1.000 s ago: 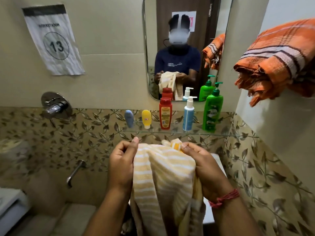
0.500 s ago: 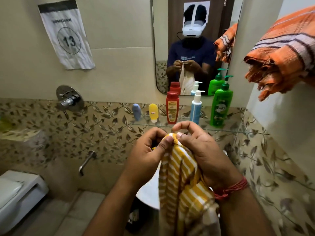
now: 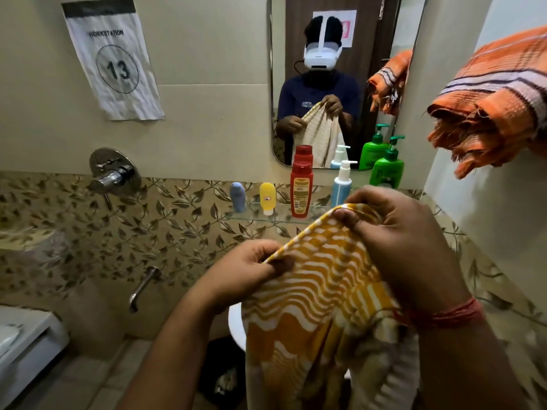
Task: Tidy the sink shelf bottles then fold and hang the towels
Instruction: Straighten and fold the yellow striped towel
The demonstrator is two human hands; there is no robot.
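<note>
we are pinching the yellow striped towel (image 3: 319, 291) along its top hem, left hand (image 3: 245, 276) low, right hand (image 3: 405, 241) higher, stretching the edge taut between them for folding; bottles (image 3: 301, 189) standing beyond.

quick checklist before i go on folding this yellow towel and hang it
1. Left hand pinches the yellow striped towel at its hem: ok.
2. Right hand grips the same top edge, higher up: ok.
3. Edge taut and level between the hands: not ok, it slopes up to the right.
4. Lower part of the towel hanging flat: not ok, it is bunched below the right wrist.
5. Bottles upright on the glass shelf, red bottle among them: ok.
6. Free space beside the orange towel for hanging: cannot tell, the rail is hidden.
</note>
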